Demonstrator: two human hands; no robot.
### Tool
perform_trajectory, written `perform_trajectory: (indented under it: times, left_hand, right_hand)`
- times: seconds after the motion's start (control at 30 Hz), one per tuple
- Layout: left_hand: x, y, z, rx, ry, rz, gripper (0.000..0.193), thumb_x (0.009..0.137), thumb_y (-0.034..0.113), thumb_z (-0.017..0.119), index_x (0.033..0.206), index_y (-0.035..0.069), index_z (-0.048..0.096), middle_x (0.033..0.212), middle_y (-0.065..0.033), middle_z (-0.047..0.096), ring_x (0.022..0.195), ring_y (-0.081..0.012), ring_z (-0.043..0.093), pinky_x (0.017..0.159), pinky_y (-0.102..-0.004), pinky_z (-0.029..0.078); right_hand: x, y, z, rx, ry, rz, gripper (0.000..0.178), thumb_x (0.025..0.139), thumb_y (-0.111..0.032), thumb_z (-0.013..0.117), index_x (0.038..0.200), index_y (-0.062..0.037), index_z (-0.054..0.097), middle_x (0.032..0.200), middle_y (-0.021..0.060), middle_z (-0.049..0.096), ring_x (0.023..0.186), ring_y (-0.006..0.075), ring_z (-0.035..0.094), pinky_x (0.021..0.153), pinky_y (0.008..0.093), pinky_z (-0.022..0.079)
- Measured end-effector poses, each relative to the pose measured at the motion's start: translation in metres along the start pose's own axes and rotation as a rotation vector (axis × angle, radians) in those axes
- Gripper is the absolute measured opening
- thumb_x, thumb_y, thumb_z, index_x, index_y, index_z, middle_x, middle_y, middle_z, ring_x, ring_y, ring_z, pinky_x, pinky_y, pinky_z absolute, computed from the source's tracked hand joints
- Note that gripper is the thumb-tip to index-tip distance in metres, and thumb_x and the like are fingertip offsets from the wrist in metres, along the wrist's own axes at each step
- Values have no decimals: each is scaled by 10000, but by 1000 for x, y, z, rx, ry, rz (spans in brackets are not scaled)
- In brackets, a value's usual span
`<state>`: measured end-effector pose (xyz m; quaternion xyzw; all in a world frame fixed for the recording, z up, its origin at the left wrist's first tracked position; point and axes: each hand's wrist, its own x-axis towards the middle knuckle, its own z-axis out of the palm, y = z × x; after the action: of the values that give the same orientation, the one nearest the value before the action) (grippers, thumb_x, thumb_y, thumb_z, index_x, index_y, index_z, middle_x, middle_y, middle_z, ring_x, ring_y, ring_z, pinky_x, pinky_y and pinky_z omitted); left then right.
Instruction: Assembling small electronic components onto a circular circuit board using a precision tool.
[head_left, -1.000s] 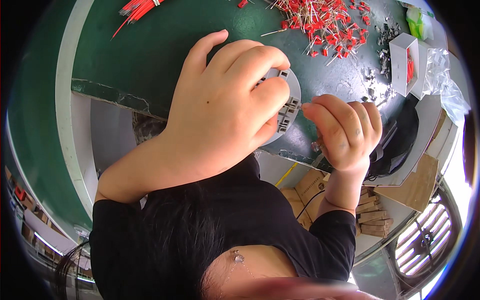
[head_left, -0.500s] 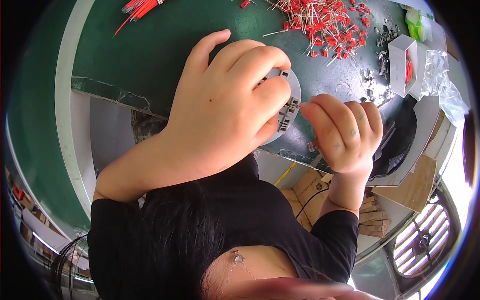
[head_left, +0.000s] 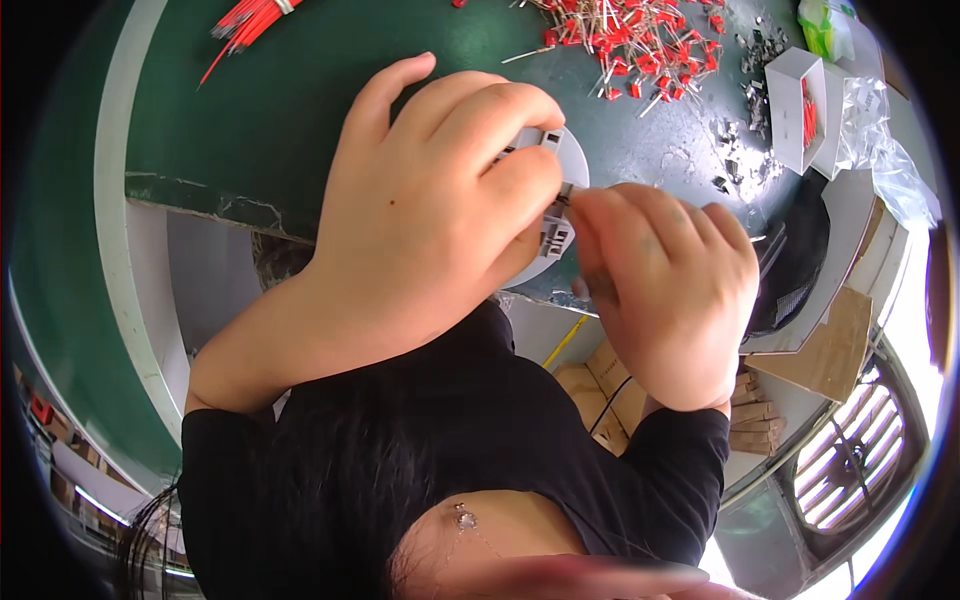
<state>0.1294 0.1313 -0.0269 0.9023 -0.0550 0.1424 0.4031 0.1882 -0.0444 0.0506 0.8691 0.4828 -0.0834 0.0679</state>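
Note:
My left hand (head_left: 430, 195) reaches over a round grey disc (head_left: 575, 160) with small dark slots in raised blocks. Its fingers are curled on the disc and hide much of it, while one finger sticks out toward the far side. My right hand (head_left: 670, 270) is at the disc's right edge, closed in a pinch, with thumb and forefinger tips over one of the slotted blocks. Whatever lies between those fingertips is hidden. A small shiny thing, blurred, shows by the curled fingers of the right hand.
Red two-legged components (head_left: 640, 50) lie heaped at the far side of the green table (head_left: 250, 120). Bundled red wires (head_left: 250, 25) are at far left. At right stand a white box (head_left: 795, 110) with red pieces, dark scraps (head_left: 735, 165), clear plastic (head_left: 870, 130) and a black mesh item (head_left: 800, 270).
My right hand has moved left, and its fingertips now overlap the disc's edge. The left hand stays on the disc. The whole view has shifted slightly.

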Motion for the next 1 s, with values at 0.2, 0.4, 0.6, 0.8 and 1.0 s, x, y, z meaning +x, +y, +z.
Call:
perform_trajectory:
  times: [0.2, 0.4, 0.6, 0.8, 1.0]
  left_hand:
    - [3, -7, -6, -14, -90, 69, 186, 707, -5, 735, 803, 87, 605, 1184, -50, 672, 1084, -280, 650, 1033, -524, 419]
    - [0, -9, -12, -20, -118, 71, 181, 724, -18, 733, 819, 77, 612, 1204, -70, 672, 1131, -298, 645, 1075, -534, 392]
    - [-9, -13, -16, 3, -79, 58, 184, 732, -35, 730, 819, 72, 608, 1207, -83, 673, 1112, -305, 653, 1082, -539, 383]
    - [-7, -12, -11, -18, -80, 50, 222, 719, -51, 736, 842, 78, 605, 1209, -91, 672, 1095, -303, 662, 1070, -545, 387]
    - [-11, -11, -6, -29, -23, 36, 240, 712, -44, 742, 858, 85, 603, 1211, -89, 670, 1099, -301, 660, 1061, -552, 389]
  right_hand:
    - [-16, -8, 5, 27, -20, 79, 479, 743, 23, 721, 1198, -126, 706, 1069, 33, 693, 734, 151, 630, 579, 293, 432]
    - [-39, 31, 28, 417, 350, 339, 501, 689, -5, 735, 1169, -148, 716, 1061, 4, 695, 653, 154, 615, 566, 290, 421]
    - [-42, 42, 50, 220, 266, 187, 359, 799, 108, 707, 1109, -72, 730, 975, 50, 722, 659, 77, 582, 552, 226, 405]
    - [-33, 29, 52, 471, 479, 147, 324, 771, 105, 720, 1042, -71, 728, 925, 35, 717, 650, 89, 579, 552, 234, 400]
    - [-9, -8, 40, 827, 498, 335, 246, 795, 88, 761, 1010, -27, 725, 917, 61, 712, 662, 82, 549, 553, 213, 385]
